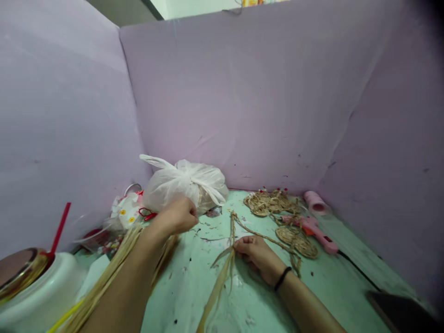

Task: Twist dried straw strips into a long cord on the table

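My right hand (258, 256), with a black band on its wrist, pinches a braid of dried plant fibre (231, 226) at the middle of the table. Loose flat strands (218, 286) fan out below the pinch toward the front edge. My left hand (178, 216) is raised in front of a knotted white plastic bag (187, 178), its fingers curled closed. Whatever those fingers may hold is hidden. Under my left forearm lies a bundle of long dry fibre (118, 259). A thin plaited cord (263, 235) runs from the braid's top to the right.
Coiled woven pieces (267, 203) and more flat coils (297, 240) lie at the right, beside a pink glue gun (319, 233) with a cord and a pink spool (316, 203). A white tub (52, 286) stands at the left. Lilac panels (243, 101) enclose the table.
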Motion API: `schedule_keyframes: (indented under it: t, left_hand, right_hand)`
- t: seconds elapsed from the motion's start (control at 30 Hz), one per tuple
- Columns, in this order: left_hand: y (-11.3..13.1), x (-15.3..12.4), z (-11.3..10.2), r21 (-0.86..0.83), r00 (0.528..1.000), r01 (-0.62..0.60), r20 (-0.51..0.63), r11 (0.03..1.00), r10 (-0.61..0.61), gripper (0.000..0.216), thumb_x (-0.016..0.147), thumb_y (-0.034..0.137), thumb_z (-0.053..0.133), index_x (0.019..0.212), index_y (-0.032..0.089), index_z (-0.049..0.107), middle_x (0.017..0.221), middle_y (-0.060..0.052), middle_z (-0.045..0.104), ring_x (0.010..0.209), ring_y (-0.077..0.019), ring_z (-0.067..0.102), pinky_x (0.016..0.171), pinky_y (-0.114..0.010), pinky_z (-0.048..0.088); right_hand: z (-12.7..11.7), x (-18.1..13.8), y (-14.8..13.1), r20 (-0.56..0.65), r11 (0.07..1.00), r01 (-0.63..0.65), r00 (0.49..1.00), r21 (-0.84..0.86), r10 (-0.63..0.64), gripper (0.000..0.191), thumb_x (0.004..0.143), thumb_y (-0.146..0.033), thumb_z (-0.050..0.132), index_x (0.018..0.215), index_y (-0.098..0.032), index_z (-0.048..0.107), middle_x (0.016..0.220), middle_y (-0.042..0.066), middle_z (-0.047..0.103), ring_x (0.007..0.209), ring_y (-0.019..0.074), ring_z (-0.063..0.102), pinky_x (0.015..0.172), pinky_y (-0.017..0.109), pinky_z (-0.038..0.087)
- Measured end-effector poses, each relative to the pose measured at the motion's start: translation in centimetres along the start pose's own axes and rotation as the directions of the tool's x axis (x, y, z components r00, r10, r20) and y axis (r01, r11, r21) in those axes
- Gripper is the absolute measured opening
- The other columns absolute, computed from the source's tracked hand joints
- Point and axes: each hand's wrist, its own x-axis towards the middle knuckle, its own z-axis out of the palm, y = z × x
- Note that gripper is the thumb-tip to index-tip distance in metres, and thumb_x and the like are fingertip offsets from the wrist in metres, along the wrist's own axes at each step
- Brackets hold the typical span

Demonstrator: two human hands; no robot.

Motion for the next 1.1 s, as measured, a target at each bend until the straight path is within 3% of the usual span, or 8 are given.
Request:
schedule_keyframes:
  t: [0.17,0.27,0.5,0.7,0.8,0.93,1.03,1.1]
  left_hand:
    - [-2.6,-1.1,-2.8,0.208,0.979,0.156,0.099,0.966,-0.179,0.009,0.053,0.022,0.053,0.054,0.016,0.06,0.05,0.0,0.053,0.048,-0.0113,0.046,0.044,-0.02,0.027]
    - [-3.7,0.4,-1.4,0.284,0.939,0.296,0.09,0.912,-0.333,0.011,0.051,0.025,0.054,0.055,0.016,0.058,0.053,-0.003,0.056,0.05,-0.0146,0.05,0.045,-0.022,0.031]
    - [-5.5,3.0,1.5,0.308,0.929,0.366,-0.058,0.878,-0.367,0.013,0.05,0.026,0.055,0.059,0.017,0.058,0.062,-0.006,0.06,0.062,-0.0218,0.056,0.055,-0.029,0.037]
    - [-4.7,2.9,1.0,-0.124,0.974,0.226,0.01,0.966,-0.227,0.005,0.053,0.016,0.049,0.055,0.015,0.054,0.046,0.002,0.047,0.043,-0.0122,0.048,0.046,-0.023,0.035]
    - [-2.3,3.1,2.8,-0.399,0.989,0.139,0.093,0.907,-0.111,0.004,0.053,0.013,0.049,0.055,0.015,0.051,0.042,0.005,0.041,0.037,-0.0088,0.042,0.041,-0.021,0.033]
    - [0.1,3.4,4.2,-0.494,0.972,0.092,0.233,0.864,0.029,0.009,0.051,0.012,0.052,0.059,0.014,0.053,0.045,0.005,0.045,0.037,-0.0076,0.04,0.04,-0.02,0.031]
    - [-0.7,2.3,1.3,-0.344,0.99,0.144,0.044,0.928,-0.138,0.01,0.056,0.015,0.051,0.065,0.013,0.056,0.05,0.004,0.049,0.046,-0.0091,0.045,0.047,-0.02,0.033]
    - [-2.1,0.4,-1.8,-0.145,0.892,0.248,-0.352,0.958,-0.284,0.016,0.061,0.018,0.047,0.071,0.014,0.059,0.051,0.002,0.051,0.056,-0.0114,0.048,0.054,-0.02,0.033]
  right_hand:
    - [0.1,0.0,0.0,0.001,1.0,0.003,1.0,0.002,-0.003,0.016,0.061,-0.02,0.051,0.049,-0.016,0.042,0.037,-0.009,0.029,0.032,0.0019,0.017,0.036,0.02,0.006]
    - [0.2,-0.1,-0.3,0.006,1.0,0.012,1.0,0.016,-0.012,0.016,0.062,-0.02,0.051,0.049,-0.016,0.041,0.038,-0.008,0.03,0.033,0.0017,0.018,0.037,0.02,0.006]
    - [0.1,-0.2,-0.3,0.022,0.999,-0.024,0.999,0.028,0.023,0.017,0.062,-0.02,0.051,0.05,-0.017,0.039,0.038,-0.009,0.029,0.033,0.0016,0.016,0.037,0.02,0.005]
    - [-0.1,0.1,0.0,0.034,1.0,-0.015,0.999,0.013,0.015,0.016,0.062,-0.021,0.051,0.05,-0.017,0.041,0.038,-0.009,0.03,0.032,0.0022,0.016,0.035,0.02,0.007]
    - [-0.1,0.1,0.0,0.038,0.999,0.0,0.999,0.032,-0.002,0.014,0.061,-0.021,0.051,0.051,-0.017,0.042,0.039,-0.008,0.032,0.033,0.0022,0.017,0.035,0.02,0.007]
    - [-0.2,0.2,0.0,0.054,0.998,0.005,0.998,0.067,-0.008,0.012,0.059,-0.019,0.051,0.052,-0.016,0.043,0.039,-0.009,0.032,0.033,0.002,0.017,0.035,0.019,0.007]
    - [-0.3,0.3,0.1,0.045,0.997,-0.002,0.999,0.075,-0.001,0.011,0.06,-0.018,0.05,0.052,-0.016,0.044,0.038,-0.009,0.032,0.032,0.0019,0.018,0.034,0.019,0.008]
    - [-0.3,0.4,0.1,0.05,0.998,-0.005,0.999,0.07,0.001,0.01,0.06,-0.018,0.05,0.052,-0.016,0.044,0.038,-0.008,0.033,0.032,0.0018,0.018,0.034,0.019,0.008]
